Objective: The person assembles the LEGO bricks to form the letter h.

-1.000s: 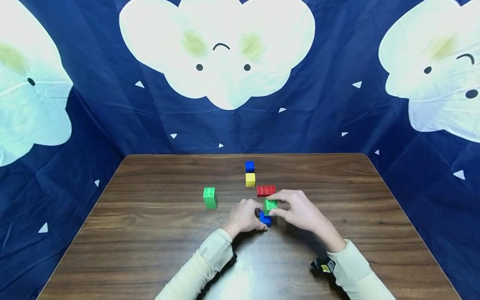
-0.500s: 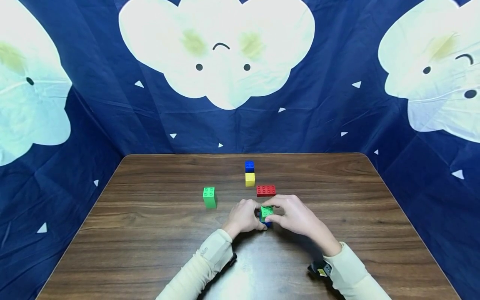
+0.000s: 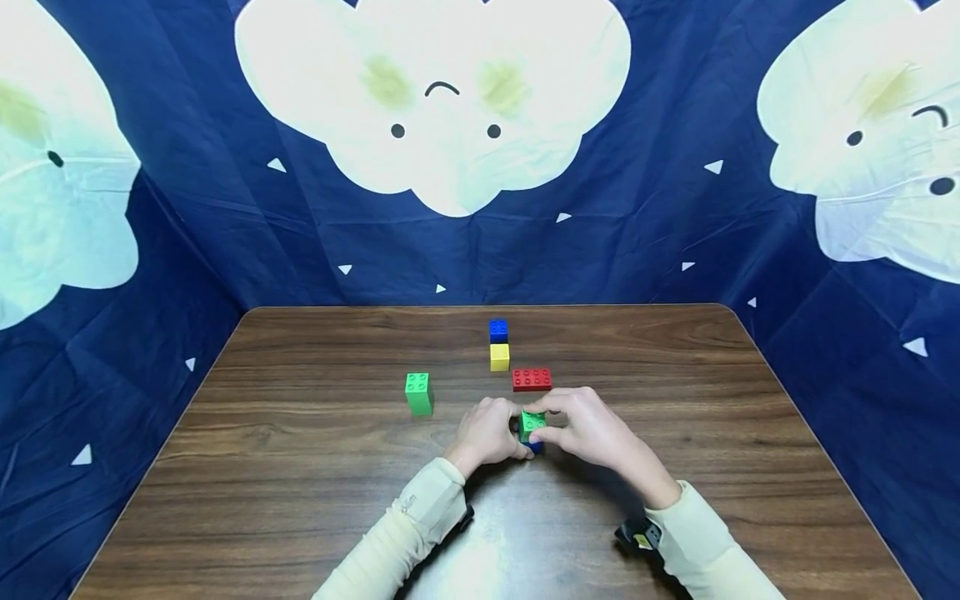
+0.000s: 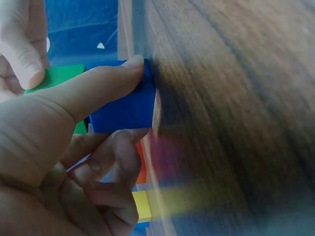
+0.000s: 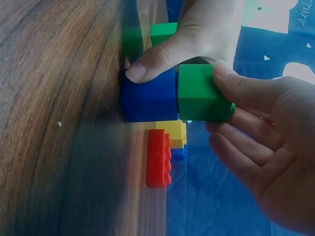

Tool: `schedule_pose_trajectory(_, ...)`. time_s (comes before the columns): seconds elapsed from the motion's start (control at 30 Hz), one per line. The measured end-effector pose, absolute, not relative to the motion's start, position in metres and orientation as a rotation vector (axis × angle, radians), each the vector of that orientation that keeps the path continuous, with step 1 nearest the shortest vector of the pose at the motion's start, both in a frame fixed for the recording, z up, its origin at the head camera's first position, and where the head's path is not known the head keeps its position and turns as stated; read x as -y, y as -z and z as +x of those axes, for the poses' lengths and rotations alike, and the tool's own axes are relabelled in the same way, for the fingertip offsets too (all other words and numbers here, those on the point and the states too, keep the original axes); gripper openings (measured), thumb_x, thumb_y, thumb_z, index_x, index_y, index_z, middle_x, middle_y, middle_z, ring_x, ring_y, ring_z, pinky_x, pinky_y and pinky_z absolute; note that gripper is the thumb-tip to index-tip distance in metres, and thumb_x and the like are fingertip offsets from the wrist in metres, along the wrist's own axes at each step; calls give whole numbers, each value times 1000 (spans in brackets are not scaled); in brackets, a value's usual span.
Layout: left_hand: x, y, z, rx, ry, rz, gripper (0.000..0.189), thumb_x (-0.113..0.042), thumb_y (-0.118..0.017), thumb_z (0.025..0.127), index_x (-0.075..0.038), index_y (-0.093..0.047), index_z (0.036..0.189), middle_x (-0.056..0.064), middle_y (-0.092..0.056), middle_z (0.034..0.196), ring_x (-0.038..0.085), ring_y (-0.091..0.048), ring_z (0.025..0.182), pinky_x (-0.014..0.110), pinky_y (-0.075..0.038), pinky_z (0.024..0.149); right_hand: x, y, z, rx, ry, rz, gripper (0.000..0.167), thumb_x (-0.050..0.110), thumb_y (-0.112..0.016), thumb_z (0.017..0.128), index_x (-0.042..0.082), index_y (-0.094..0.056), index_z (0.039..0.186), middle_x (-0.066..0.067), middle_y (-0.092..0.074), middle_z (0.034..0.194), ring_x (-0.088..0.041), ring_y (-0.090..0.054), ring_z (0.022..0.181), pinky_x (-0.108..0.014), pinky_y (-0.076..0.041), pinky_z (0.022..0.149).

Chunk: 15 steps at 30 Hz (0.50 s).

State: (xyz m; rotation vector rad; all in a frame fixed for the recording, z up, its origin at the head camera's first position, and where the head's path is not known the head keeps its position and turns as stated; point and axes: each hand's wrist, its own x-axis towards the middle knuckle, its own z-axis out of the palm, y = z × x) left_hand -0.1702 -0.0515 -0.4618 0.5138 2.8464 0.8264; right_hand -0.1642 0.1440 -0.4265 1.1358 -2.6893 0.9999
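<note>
The left hand [image 3: 486,432] pinches the bottom blue brick [image 5: 150,101], and the right hand [image 3: 591,427] pinches the top green brick [image 5: 202,93] just above it, with a thin gap showing between the two. Both bricks are close to the red brick [image 3: 532,380], on its near side. They look like hard plastic: likely light, stiff, a bit slippery and tough to break. The flat sides seem best to hold, away from the bumps on top.
</note>
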Motion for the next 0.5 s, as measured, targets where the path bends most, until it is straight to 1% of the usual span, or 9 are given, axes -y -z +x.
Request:
schedule_pose_trajectory(0.1,51,462,-170,-2854,-810,513,38,-35,-97,62,-19,-78,91,-9,-65,72,14,-53,66,31,-43,56,-144,427,-165,2686,-1001,1141,33,15,-84,83,9,-77,115,-3,-78,105,-12,-72,91,-36,-60,71)
schedule_pose_trajectory(0.27,51,462,-170,-2866,-789,501,38,-37,-97,61,-20,-78,89,-9,-65,72,15,-56,67,32,-44,57,-142,426,-165,2716,-977,1129,32,16,-85,83,11,-78,114,-2,-78,104,-8,-70,87,-32,-59,69)
schedule_pose_trajectory(0.4,50,462,-169,-2865,-789,495,37,-36,-97,61,-19,-77,88,-9,-65,73,15,-56,69,32,-44,59,-141,426,-165,2736,-956,1116,31,16,-84,84,11,-78,114,-2,-78,105,-8,-66,80,-24,-53,65)
schedule_pose_trajectory(0.5,51,461,-169,-2862,-801,500,37,-35,-97,61,-19,-77,88,-9,-65,72,14,-57,67,32,-44,58,-140,425,-165,2738,-946,1111,31,16,-85,83,10,-78,113,-3,-78,104,-6,-59,72,-19,-47,62)
